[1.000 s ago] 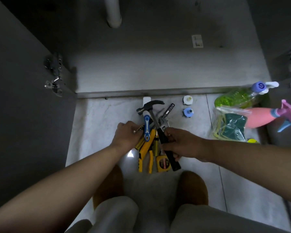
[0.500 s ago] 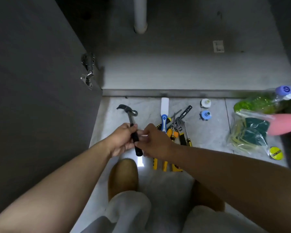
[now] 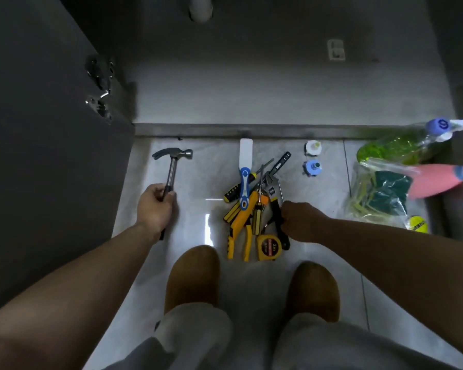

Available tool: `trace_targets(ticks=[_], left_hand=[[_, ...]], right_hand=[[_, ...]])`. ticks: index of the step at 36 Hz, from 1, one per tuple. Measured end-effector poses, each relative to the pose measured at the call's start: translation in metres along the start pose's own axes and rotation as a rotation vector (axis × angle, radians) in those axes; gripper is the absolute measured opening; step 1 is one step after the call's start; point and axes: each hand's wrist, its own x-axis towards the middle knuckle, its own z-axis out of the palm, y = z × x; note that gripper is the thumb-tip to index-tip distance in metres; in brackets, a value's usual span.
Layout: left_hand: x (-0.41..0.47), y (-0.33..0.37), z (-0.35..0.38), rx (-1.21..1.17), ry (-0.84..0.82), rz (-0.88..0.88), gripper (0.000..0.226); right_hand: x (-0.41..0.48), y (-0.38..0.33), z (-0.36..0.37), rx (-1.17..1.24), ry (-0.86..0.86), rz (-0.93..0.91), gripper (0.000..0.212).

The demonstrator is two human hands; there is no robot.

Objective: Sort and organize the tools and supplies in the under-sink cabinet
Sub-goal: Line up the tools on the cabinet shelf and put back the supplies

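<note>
This looks like a home, seen at the open cabinet [image 3: 251, 97] under a sink: a white drain pipe [image 3: 201, 9] comes down into it, and a dark door [image 3: 38, 129] with a metal hinge [image 3: 99, 102] stands open on the left. On the pale tiled floor [image 3: 198, 182] in front lie hand tools [image 3: 242, 217], spray bottles [image 3: 396, 146] and bagged sponges [image 3: 380, 198].
</note>
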Motion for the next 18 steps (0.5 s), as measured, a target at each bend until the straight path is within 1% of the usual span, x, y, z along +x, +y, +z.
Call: trace_targets(ticks=[4, 7, 10, 12, 14, 16, 18], left_hand=[[0.001, -0.007, -0.003, 0.038, 0.016, 0.042, 0.016], [0.002, -0.01, -0.005, 0.037, 0.067, 0.065, 0.015], [0.003, -0.012, -0.005, 0.031, 0.124, 0.069, 0.019], [0.006, -0.012, -0.005, 0.063, 0.168, 0.063, 0.021], [0.008, -0.012, -0.004, 0.086, 0.183, 0.058, 0.024], [0.008, -0.01, -0.003, 0.108, 0.188, 0.059, 0.026], [0.008, -0.009, -0.003, 0.155, 0.214, 0.081, 0.025]], right_hand=[[0.02, -0.009, 0.022, 0.125, 0.17, 0.085, 0.028], [0.026, -0.015, 0.033, 0.115, 0.295, 0.133, 0.026], [0.033, -0.016, 0.041, 0.09, 0.369, 0.172, 0.026], [0.036, -0.015, 0.042, 0.063, 0.383, 0.178, 0.023], [0.038, -0.013, 0.038, 0.067, 0.357, 0.184, 0.022], [0.038, -0.01, 0.032, 0.121, 0.31, 0.206, 0.02], [0.037, -0.007, 0.026, 0.212, 0.261, 0.222, 0.013]])
